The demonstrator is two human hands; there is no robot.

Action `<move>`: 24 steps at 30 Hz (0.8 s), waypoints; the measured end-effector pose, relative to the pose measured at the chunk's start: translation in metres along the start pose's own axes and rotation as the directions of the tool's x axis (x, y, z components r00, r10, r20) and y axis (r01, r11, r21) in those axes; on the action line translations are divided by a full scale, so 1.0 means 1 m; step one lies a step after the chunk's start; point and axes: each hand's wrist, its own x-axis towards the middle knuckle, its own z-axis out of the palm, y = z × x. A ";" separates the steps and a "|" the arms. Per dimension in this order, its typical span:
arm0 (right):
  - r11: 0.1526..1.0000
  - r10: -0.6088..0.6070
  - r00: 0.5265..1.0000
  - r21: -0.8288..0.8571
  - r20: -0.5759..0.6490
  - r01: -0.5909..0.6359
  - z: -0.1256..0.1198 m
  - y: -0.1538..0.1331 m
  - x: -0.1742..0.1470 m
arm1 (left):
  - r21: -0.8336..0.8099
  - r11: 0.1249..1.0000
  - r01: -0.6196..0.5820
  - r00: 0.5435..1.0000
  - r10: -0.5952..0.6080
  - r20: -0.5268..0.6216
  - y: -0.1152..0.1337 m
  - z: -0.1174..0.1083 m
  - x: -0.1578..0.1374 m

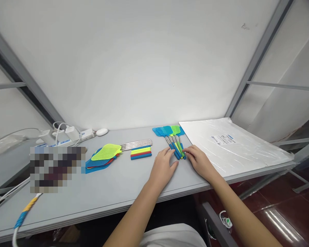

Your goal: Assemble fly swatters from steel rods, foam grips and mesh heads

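A fanned bundle of assembled fly swatters lies in front of me, with blue heads (167, 130), a green head (175, 129), metal rods and coloured grip handles (179, 149). From the left, the fingertips of my left hand (162, 168) rest against the blue handles, thumb spread away. My right hand (198, 160) touches the handle ends from the right with bent, parted fingers. Left of my hands, loose handle sleeves (141, 153) in blue, yellow and red lie in a row. Beyond them, more swatters with a yellow-green head (106, 152) on top have bare metal rods (136, 144).
A flat white wrapped package (237, 147) with a label covers the table's right side. At the left are a power strip (84, 136) with chargers, a white rounded object (102, 131) and a blurred-out patch (58, 169). A white panel (154, 61) closes off the back.
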 end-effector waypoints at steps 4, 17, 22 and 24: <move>1.000 -0.005 1.000 -0.007 0.027 0.005 0.000 -0.001 -0.001 | -0.009 1.000 0.007 1.000 -0.007 -0.015 -0.015 -0.030 -0.028; 0.878 -0.264 0.921 -0.324 0.287 0.352 0.061 -0.083 0.049 | -0.047 0.973 0.224 0.973 -0.226 -0.039 -0.060 -0.098 -0.074; 0.894 -0.238 0.893 -0.273 0.383 0.355 0.109 -0.092 0.134 | 0.247 0.962 0.116 0.993 -0.109 -0.040 -0.049 -0.085 -0.075; 0.901 -0.210 0.874 -0.261 0.438 0.347 0.128 -0.087 0.161 | 0.303 0.945 0.124 0.992 -0.125 -0.016 -0.045 -0.083 -0.076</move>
